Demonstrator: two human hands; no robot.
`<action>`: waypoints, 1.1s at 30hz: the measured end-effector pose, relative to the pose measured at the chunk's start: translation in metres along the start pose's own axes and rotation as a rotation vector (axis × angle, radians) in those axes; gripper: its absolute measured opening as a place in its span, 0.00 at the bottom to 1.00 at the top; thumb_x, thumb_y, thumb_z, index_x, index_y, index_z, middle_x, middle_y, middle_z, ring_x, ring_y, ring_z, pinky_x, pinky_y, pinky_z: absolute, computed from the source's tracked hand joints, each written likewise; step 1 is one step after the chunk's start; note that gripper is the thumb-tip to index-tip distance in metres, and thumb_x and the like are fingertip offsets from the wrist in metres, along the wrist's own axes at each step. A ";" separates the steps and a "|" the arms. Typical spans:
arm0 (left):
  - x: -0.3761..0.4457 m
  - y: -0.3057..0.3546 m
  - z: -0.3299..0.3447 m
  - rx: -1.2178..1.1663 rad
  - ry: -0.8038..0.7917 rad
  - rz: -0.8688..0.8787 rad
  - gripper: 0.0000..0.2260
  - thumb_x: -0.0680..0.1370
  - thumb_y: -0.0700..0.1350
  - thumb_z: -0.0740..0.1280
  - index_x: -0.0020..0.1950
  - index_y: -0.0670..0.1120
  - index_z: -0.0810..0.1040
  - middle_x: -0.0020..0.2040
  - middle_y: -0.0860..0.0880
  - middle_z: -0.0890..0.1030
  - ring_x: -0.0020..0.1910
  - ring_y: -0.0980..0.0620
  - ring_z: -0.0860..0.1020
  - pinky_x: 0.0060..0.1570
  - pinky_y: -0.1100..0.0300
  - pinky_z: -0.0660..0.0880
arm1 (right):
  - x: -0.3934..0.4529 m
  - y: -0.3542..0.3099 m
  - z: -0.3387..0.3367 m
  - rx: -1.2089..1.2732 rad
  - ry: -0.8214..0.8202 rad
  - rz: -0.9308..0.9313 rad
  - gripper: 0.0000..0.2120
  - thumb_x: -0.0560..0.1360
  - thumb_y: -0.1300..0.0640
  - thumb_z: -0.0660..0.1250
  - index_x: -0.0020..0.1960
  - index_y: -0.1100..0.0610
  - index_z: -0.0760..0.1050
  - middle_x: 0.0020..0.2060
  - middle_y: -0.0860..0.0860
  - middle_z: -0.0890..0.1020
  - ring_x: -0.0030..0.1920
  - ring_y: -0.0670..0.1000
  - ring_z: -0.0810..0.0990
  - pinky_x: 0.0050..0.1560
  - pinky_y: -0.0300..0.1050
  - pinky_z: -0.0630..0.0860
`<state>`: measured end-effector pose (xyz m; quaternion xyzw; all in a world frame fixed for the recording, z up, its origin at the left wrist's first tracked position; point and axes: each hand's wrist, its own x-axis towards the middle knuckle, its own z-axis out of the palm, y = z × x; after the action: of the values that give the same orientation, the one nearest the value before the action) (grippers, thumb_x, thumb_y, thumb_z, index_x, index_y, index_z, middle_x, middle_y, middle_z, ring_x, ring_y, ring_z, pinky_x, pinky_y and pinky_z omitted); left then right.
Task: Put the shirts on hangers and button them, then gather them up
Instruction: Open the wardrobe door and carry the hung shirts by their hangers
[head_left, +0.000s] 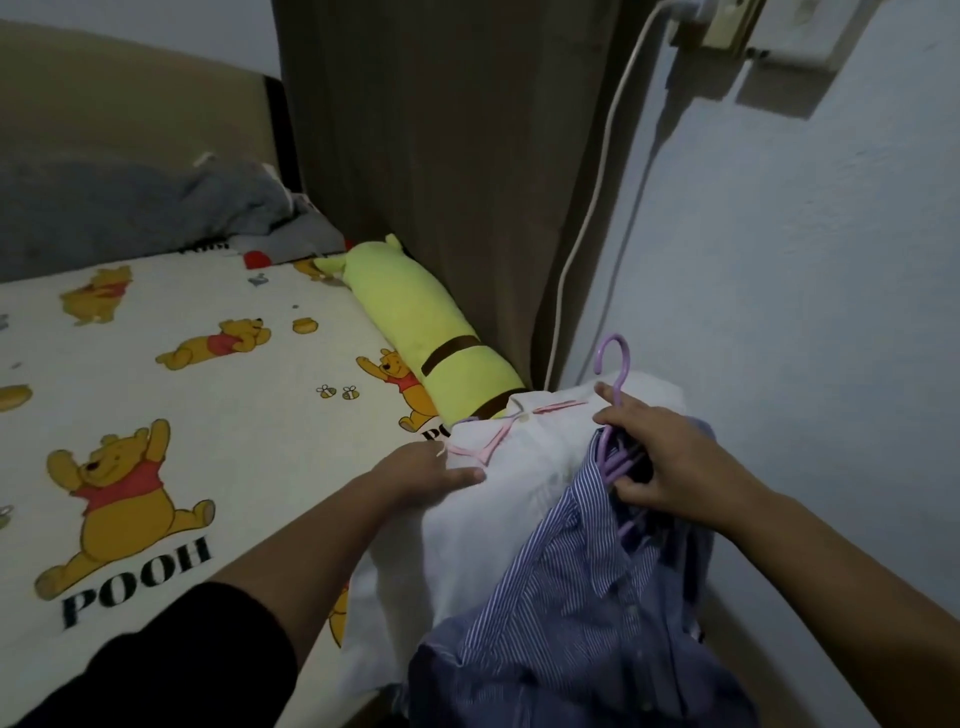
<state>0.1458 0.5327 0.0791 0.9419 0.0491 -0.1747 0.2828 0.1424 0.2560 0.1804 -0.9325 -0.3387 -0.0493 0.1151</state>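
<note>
Two hands: right (657, 457) grips purple hangers (618, 457); left (431, 475) flat on white shirt (493, 519); bedsheet (156, 415) reads "POOH".

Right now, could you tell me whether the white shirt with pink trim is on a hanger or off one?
Cannot tell: the white shirt lies bunched at the bed's edge, with no hanger visible in its collar.

- Two shirts: a white shirt (498, 499) under the left hand (431, 475), a striped shirt (566, 587) below the right hand (660, 457).
- One hanger hook (613, 364) above the right hand.
</note>
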 end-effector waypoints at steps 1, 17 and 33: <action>-0.001 0.000 0.000 -0.013 -0.001 -0.005 0.36 0.74 0.66 0.63 0.74 0.44 0.63 0.73 0.44 0.67 0.70 0.45 0.68 0.63 0.55 0.66 | 0.002 0.000 0.002 -0.005 -0.003 0.002 0.29 0.63 0.57 0.74 0.63 0.53 0.72 0.71 0.48 0.68 0.48 0.44 0.72 0.49 0.36 0.68; -0.008 0.025 -0.031 -0.073 0.331 0.125 0.49 0.66 0.72 0.67 0.78 0.49 0.52 0.75 0.46 0.63 0.71 0.46 0.65 0.64 0.48 0.69 | -0.003 -0.001 -0.024 -0.056 0.110 0.113 0.27 0.64 0.56 0.74 0.62 0.51 0.72 0.69 0.48 0.71 0.46 0.47 0.74 0.45 0.31 0.68; -0.056 0.140 -0.110 -0.320 0.231 0.695 0.37 0.67 0.54 0.78 0.72 0.47 0.69 0.62 0.53 0.76 0.61 0.59 0.73 0.57 0.74 0.65 | 0.002 0.001 -0.095 -0.206 0.560 0.179 0.33 0.64 0.56 0.74 0.64 0.50 0.62 0.55 0.55 0.76 0.48 0.59 0.77 0.49 0.52 0.73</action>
<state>0.1538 0.4768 0.2569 0.8598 -0.2144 0.0483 0.4610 0.1431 0.2328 0.2722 -0.9156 -0.2037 -0.3280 0.1126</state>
